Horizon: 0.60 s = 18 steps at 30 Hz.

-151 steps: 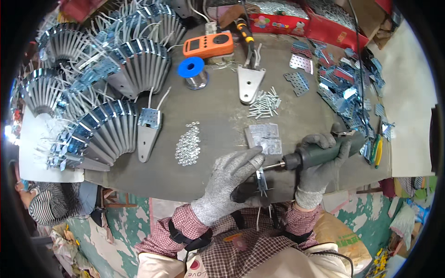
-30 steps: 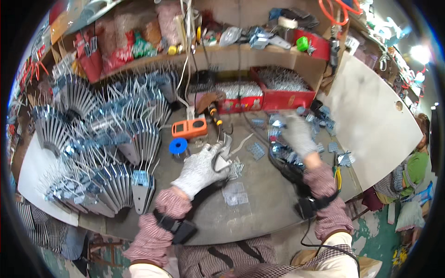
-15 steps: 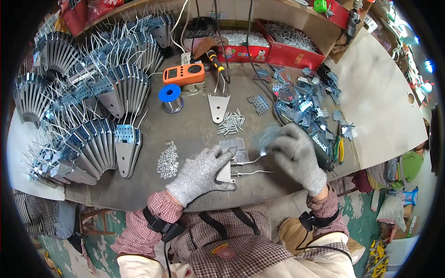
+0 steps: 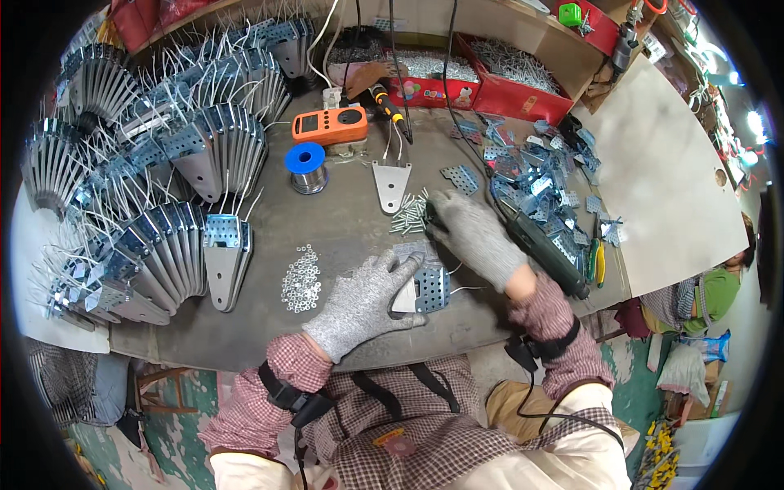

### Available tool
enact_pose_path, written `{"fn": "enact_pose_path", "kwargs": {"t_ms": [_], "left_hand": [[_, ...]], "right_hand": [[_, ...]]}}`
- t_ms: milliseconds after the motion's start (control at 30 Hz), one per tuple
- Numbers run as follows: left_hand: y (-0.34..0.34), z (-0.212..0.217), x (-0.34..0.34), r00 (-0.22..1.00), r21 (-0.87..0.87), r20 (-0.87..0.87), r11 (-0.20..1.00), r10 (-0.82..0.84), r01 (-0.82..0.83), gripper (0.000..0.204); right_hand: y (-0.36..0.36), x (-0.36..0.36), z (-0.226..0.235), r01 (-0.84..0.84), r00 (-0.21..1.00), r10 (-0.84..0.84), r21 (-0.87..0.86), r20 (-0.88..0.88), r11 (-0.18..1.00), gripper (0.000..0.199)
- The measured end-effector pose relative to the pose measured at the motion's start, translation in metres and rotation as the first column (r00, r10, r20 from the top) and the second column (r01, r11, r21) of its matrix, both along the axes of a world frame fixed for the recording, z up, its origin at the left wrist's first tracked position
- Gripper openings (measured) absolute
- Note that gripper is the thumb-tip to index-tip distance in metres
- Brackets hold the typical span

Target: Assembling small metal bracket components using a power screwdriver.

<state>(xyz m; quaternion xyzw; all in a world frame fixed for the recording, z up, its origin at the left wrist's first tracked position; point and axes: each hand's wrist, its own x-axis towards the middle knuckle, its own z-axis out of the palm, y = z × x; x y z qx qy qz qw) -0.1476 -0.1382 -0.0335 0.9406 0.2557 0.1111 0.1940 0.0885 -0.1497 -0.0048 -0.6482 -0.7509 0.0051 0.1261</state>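
Observation:
My gloved left hand (image 4: 365,302) rests low on the bench with thumb and index finger around a pale metal bracket (image 4: 405,299), holding it down. A blue perforated plate (image 4: 433,290) lies at the bracket's right end, and white wire ends show beyond it. Farther up, my gloved right hand (image 4: 478,237) reaches to the right edge of a pile of screws (image 4: 411,214). Its fingers are bent down and their dark tips touch the pile; what they pinch is hidden. Small nuts (image 4: 302,279) lie scattered left of my left hand.
Wired brackets (image 4: 180,237) stand in rows at left. A solder spool (image 4: 306,167), orange meter (image 4: 330,125), soldering iron (image 4: 385,104) and single bracket (image 4: 391,186) sit mid-bench. At right lie perforated plates (image 4: 539,184), a dark green power tool (image 4: 543,249) and pliers (image 4: 597,261). Red boxes (image 4: 523,102) stand behind.
The blue perforated plate, blurred in my right hand before, now lies on the bracket by my left hand. My right hand has moved left to the screw pile.

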Motion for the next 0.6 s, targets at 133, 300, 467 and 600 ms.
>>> {"fn": "enact_pose_path", "kwargs": {"t_ms": [133, 300, 467, 600], "left_hand": [[0.0, 0.001, 0.003, 1.0, -0.067, -0.004, 0.998, 0.014, -0.015, 0.098], [0.002, 0.003, 0.002, 1.0, -0.096, -0.009, 0.995, 0.009, -0.009, 0.099], [0.001, -0.005, 0.001, 0.999, -0.075, 0.042, 0.997, 0.035, -0.032, 0.095], [0.001, -0.006, 0.001, 0.998, -0.076, 0.051, 0.997, 0.028, -0.025, 0.093]], "right_hand": [[0.016, -0.004, -0.013, 0.072, 0.994, -0.066, -0.074, 0.085, 0.995, 0.028], [0.009, -0.005, 0.001, 0.08, 0.996, -0.083, -0.093, -0.022, 0.992, 0.039], [-0.025, -0.011, 0.009, -0.162, 0.811, 0.038, -0.162, -0.584, 0.973, 0.025], [-0.04, -0.028, 0.017, -0.152, 0.806, -0.016, -0.232, -0.592, 0.961, 0.028]]}}
